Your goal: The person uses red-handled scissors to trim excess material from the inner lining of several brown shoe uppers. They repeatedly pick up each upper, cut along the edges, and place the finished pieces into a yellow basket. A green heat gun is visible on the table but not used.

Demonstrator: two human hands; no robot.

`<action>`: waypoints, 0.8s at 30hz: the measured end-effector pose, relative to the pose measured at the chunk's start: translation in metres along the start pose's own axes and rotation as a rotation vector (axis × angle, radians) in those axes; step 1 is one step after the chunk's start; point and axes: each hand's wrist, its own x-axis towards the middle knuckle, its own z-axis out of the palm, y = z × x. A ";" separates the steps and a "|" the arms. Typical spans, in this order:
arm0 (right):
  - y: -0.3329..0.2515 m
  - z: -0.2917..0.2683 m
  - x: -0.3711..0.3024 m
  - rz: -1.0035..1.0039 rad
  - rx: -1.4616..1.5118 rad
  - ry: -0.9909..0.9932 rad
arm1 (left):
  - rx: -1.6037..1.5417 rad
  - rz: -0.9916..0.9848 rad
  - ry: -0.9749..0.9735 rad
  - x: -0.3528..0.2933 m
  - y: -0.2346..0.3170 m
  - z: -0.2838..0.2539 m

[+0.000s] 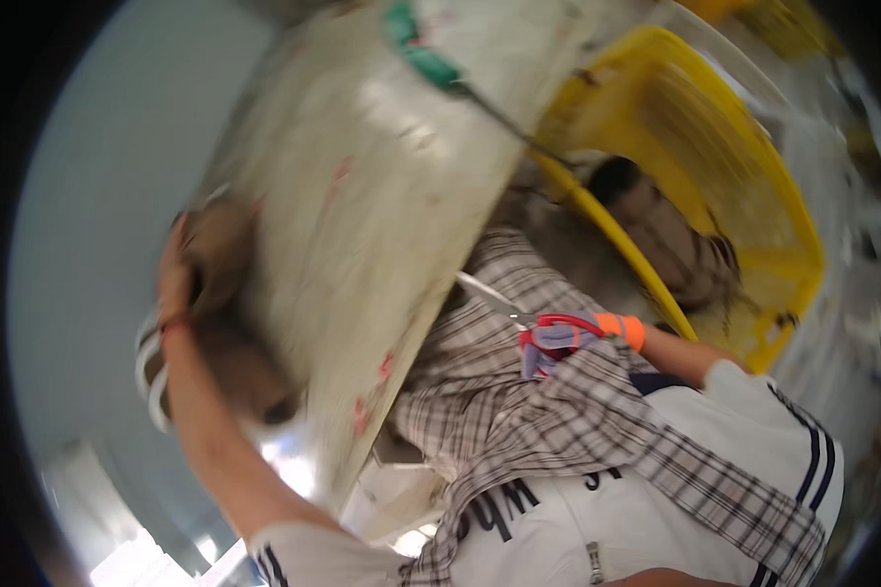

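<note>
My left hand (174,279) is at the left edge of the table, its fingers curled against a brown cloth-like bundle (223,247); motion blurs it. A second brown bundle (240,372) lies just nearer, beside my left forearm. White loops (152,367) show by the left wrist. My right hand (558,338), in a greyish-purple glove with an orange cuff, is closed on the red handles of a pair of scissors (499,296). The scissors are over my lap, blades pointing toward the table edge.
The pale worktable (392,205) slants across the view, with red marks on it. A green-handled tool (426,54) with a thin dark shaft reaches over its far right edge. A yellow plastic basket (754,225) at the right holds brown bundles (671,230). A plaid cloth (529,411) covers my lap.
</note>
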 end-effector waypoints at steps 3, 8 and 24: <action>-0.057 0.003 -0.009 0.172 -0.626 0.203 | 0.190 -0.029 0.029 -0.009 -0.065 -0.054; -0.162 0.013 0.074 0.359 -1.142 0.450 | 0.091 -0.109 -0.068 0.042 -0.061 -0.043; -0.117 -0.043 0.118 -0.537 -1.568 0.665 | 0.497 0.071 0.113 -0.044 0.004 -0.034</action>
